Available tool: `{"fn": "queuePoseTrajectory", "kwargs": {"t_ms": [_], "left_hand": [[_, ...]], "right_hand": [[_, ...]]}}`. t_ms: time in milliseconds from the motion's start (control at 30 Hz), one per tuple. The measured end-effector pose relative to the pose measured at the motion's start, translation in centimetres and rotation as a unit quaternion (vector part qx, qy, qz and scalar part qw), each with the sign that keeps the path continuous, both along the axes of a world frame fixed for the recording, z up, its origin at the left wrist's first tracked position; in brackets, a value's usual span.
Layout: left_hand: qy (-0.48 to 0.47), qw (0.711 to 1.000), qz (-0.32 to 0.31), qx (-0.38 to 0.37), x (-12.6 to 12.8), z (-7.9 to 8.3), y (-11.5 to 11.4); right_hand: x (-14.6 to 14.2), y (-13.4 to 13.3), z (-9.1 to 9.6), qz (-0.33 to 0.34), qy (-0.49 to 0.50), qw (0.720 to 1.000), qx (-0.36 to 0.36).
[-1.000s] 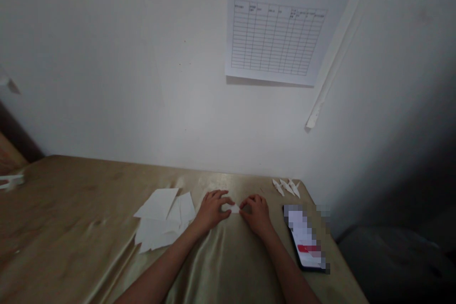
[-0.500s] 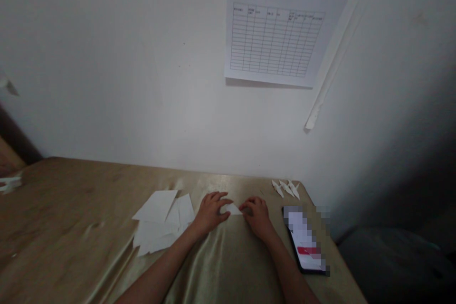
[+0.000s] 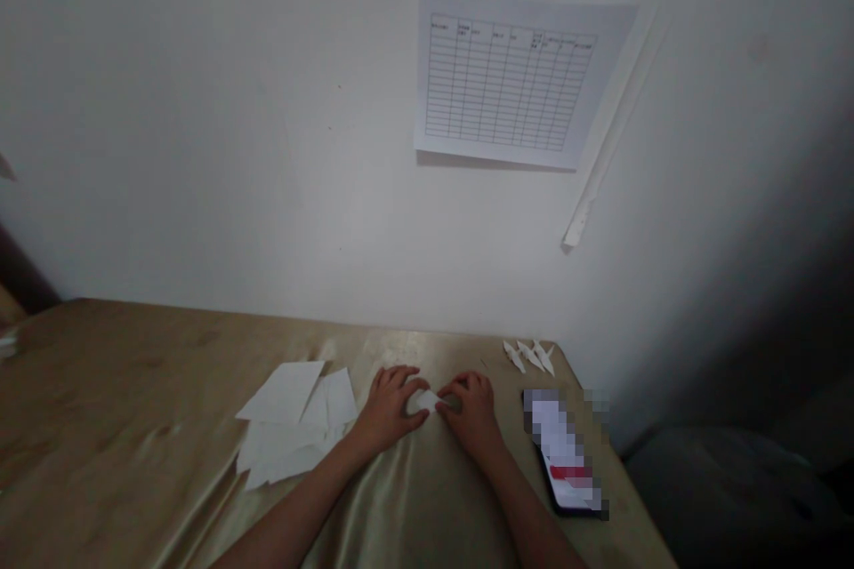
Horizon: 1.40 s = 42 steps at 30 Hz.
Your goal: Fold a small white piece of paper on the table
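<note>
Both of my hands rest on the gold satin tablecloth (image 3: 133,427) with a small folded white paper piece (image 3: 424,398) between them. My left hand (image 3: 389,406) has its fingers curled and pressed on the left side of the piece. My right hand (image 3: 469,409) pinches its right end with bent fingers. Most of the piece is hidden under the fingertips.
A loose stack of white paper sheets (image 3: 290,418) lies left of my left hand. A phone (image 3: 561,453) lies to the right near the table edge. Three small folded paper shapes (image 3: 530,356) sit at the back right corner. A printed table sheet (image 3: 511,80) hangs on the wall.
My hands have come closer together over the paper piece, which now shows less between the fingers. The view has shifted slightly, so everything sits a little lower and further left.
</note>
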<state>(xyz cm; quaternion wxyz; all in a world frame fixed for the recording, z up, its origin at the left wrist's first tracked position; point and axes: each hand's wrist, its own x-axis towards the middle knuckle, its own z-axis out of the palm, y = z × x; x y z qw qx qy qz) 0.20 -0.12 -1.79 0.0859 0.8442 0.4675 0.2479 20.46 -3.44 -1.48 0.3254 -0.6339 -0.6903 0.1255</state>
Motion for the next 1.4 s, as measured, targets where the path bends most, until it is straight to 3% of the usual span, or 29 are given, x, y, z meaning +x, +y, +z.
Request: {"fn": "queuePoseTrajectory", "kwargs": {"t_ms": [233,500,1000,1233,1400], "left_hand": [[-0.006,1.000,0.016,-0.001,0.3,0.1,0.2],[0.008,0.999,-0.001,-0.054,-0.2,0.6,0.9],[-0.015,1.000,0.002,-0.027,-0.2,-0.1,0.4],[-0.020,0.999,0.006,-0.035,-0.2,0.3,0.4],[-0.020,0.999,0.018,-0.033,0.0,0.5,0.2]], "right_hand": [[-0.2,0.1,0.2,-0.015,0.013,1.000,-0.012],[0.6,0.8,0.0,0.005,0.022,0.998,-0.058],[1.1,0.4,-0.4,0.026,0.018,0.999,0.003],[1.1,-0.2,0.2,0.054,0.035,0.998,0.005],[0.6,-0.3,0.4,0.036,-0.004,0.999,0.005]]}}
